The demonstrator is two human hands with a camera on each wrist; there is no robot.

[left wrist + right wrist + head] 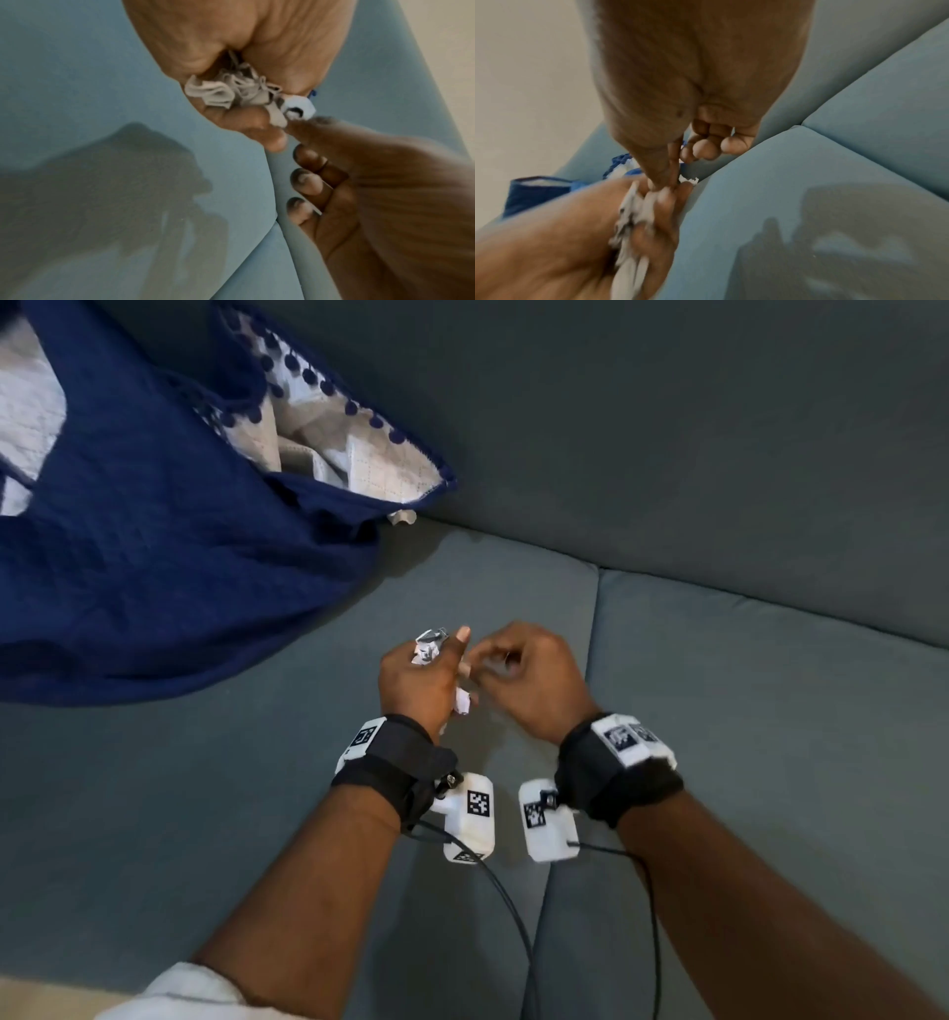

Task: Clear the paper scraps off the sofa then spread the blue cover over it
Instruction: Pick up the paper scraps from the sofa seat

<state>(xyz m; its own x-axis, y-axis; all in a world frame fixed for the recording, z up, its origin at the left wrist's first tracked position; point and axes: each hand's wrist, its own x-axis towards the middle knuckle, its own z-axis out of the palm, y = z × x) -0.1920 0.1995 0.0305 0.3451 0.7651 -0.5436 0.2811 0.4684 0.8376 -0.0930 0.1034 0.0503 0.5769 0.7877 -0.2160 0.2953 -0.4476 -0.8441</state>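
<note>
Evidently mid-step one, clearing: grips a crumpled wad of paper scraps [429, 648] in the curled left hand [416, 683], above the sofa [719, 690] seat, near the seam [594, 608] btwn two cushions. Pinches one more printed bit [298, 109] btwn thumb & forefinger of the right hand [529, 683], pressing it to the wad, w/ the other right fingers loosely curled. Has yet to touch the blue cover [154, 531], bunched at the sofa's left end w/ pale lining showing, well apart from both hands.

Next, prob.: needs to tuck the pinched bit in w/o loosening the left grip, scan the seat for strays, drop the lot off the sofa, then free both hands for the cover. Worth checking a small pale bit [402, 517] at the cover's edge by the back crease: scrap or tag, cannot tell.

Per head view: shows cover, both hands, whole layout, but hides the pinch behind knuckles. Per left wrist cam: shows the wad's folds and a right fingertip [316, 130] on the printed bit, no cover. Per right wrist cam: blurred, but shows thumb & forefinger pressed together, w/ cover behind the left hand.
</note>
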